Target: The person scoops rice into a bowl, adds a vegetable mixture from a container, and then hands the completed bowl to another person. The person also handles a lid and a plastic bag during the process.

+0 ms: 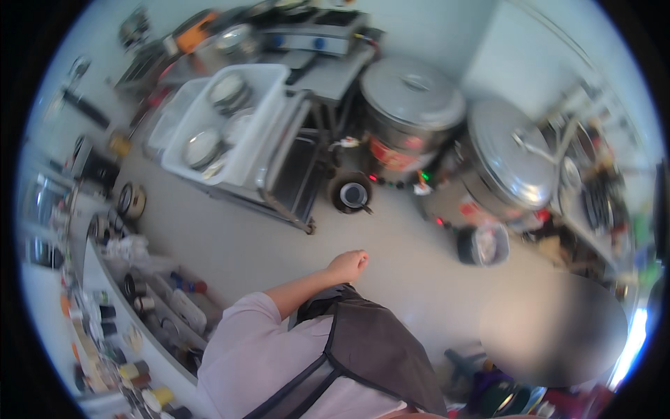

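Note:
My left hand is held in front of my dark apron, above the floor. Its fingers are curled in, and I see nothing in them. My right hand is out of view. Before me on the floor stands a dark round pot with a smaller metal vessel in its mouth. Left of it is a metal trolley. A white plastic tub on the trolley holds several stacks of bowls or plates.
Two large lidded steel cookers line the back right. A small bin stands below. A gas stove is at the back. Shelving with kitchenware runs along the left. A blurred oval hides part of the right.

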Available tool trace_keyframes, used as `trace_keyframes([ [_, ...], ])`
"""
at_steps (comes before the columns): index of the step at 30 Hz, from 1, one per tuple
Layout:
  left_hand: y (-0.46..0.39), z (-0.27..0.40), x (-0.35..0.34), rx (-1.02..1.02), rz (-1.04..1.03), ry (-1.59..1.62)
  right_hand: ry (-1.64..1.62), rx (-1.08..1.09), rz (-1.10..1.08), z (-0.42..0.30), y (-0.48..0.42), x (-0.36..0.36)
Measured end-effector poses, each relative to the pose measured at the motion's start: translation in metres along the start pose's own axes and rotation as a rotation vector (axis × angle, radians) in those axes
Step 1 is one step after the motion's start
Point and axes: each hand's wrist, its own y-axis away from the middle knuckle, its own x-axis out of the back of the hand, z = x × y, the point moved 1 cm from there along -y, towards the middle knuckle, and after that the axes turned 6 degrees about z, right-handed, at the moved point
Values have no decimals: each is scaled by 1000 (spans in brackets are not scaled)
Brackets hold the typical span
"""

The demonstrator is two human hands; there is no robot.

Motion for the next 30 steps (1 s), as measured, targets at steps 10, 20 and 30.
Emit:
trace_keyframes([
  [10, 1, 22, 121, -148, 494, 104, 11, 107, -941, -190, 85, -243],
  [20, 79, -41, 172, -37, 1147, -276, 387, -382, -2201, -283, 435, -289],
  [30, 306, -108, 10, 1511, 1420, 105, 1161, -74, -2376, -210, 580, -278],
])
